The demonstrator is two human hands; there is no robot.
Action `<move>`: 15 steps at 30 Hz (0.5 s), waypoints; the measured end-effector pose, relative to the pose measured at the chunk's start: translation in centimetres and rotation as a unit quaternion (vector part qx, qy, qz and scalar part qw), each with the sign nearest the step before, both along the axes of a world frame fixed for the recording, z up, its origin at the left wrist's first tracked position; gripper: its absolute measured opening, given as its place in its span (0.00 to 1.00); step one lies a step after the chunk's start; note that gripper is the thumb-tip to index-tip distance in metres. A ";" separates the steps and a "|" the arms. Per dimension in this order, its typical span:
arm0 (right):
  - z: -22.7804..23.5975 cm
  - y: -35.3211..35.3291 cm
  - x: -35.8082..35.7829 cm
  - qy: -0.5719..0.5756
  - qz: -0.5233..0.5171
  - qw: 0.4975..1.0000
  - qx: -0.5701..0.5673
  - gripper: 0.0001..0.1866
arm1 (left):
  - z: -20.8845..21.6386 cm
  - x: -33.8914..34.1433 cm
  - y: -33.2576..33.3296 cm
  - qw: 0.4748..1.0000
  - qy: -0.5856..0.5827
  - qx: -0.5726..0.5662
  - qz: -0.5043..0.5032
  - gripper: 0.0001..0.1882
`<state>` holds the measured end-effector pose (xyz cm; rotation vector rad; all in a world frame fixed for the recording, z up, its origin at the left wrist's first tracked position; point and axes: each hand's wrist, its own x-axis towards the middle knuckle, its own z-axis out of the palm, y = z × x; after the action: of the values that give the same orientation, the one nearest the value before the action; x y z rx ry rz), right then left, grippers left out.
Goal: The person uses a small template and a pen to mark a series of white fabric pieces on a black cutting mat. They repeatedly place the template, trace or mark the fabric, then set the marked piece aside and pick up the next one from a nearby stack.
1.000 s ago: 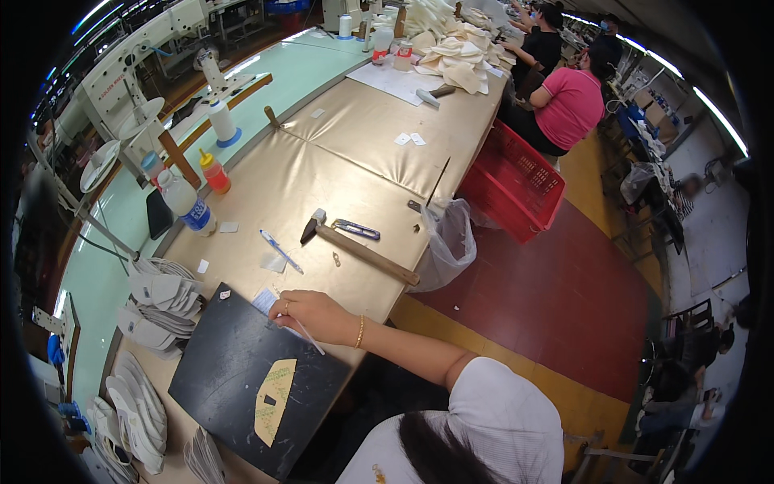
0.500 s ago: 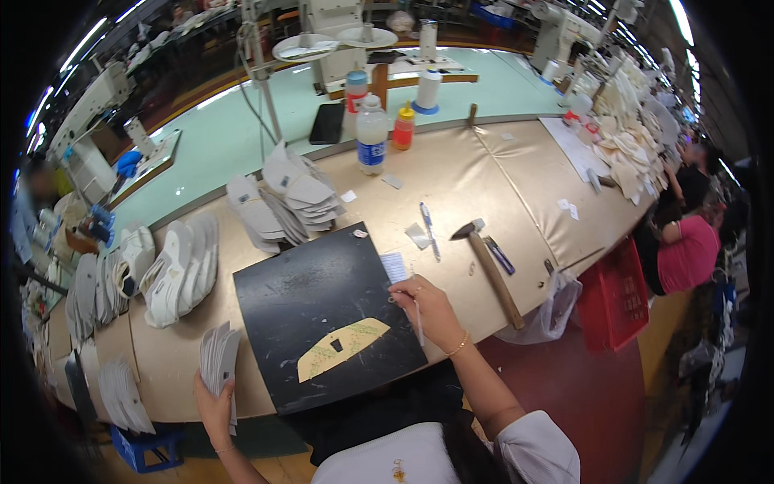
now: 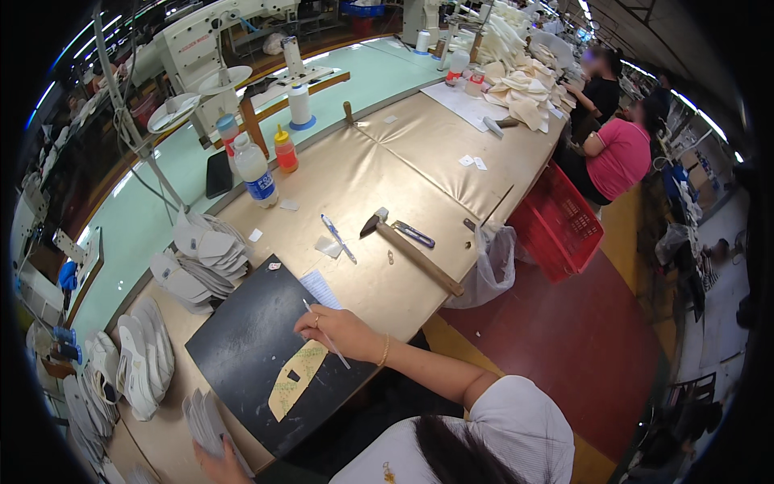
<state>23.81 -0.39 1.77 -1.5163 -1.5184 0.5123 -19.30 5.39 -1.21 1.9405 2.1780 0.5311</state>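
A black board [image 3: 234,355] lies on the table before me. On it rests a flat yellow piece [image 3: 297,379] with green marks and a small dark cut-out. My right hand [image 3: 343,332] is closed over the board's right side, beside the yellow piece's upper end, pinching a thin white pen-like stick [image 3: 337,352]. At the lower left, my left hand [image 3: 222,463] grips a fanned stack of grey cut pieces [image 3: 206,421] next to the board's left edge. Part of this hand is cut off by the dark rim of the picture.
Further stacks of grey pieces [image 3: 211,248] stand left of the board. A hammer [image 3: 415,256], a cutter knife [image 3: 414,235] and a pen [image 3: 339,239] lie to the right. Bottles [image 3: 255,171] stand behind. A red crate [image 3: 556,222] and two people are at the far right.
The view has turned to the right, so the table's things appear further left. My right hand is closer to the yellow piece, the stick still in it. My left hand keeps hold of the grey stack.
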 end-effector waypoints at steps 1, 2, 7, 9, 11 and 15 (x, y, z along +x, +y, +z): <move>0.1 0.4 -0.3 0.000 0.004 1.000 0.003 0.06 | 0.0 0.0 -0.4 1.000 0.013 -0.012 0.002 0.46; 0.1 0.7 -0.9 0.003 0.018 1.000 0.006 0.06 | -0.1 0.2 -0.7 0.999 0.026 -0.023 0.005 0.47; -0.2 0.6 -1.6 0.026 0.029 0.999 0.019 0.05 | -2.3 -0.1 0.7 0.999 0.001 0.007 -0.036 0.49; -0.4 0.5 -2.0 0.027 0.037 0.998 0.033 0.05 | 1.8 2.7 -0.8 0.998 -0.051 -0.011 -0.037 0.44; -0.2 0.2 -2.5 0.031 0.045 0.998 0.041 0.06 | 2.7 2.1 -0.9 0.994 -0.095 -0.051 -0.025 0.41; 0.6 -0.2 -2.2 0.048 0.047 0.997 0.031 0.06 | 4.1 0.6 -0.4 0.934 -0.344 -0.099 0.006 0.35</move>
<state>21.58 -0.60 2.35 -1.3588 -1.5225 0.5786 -18.68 5.04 2.85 1.3529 1.7087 0.8087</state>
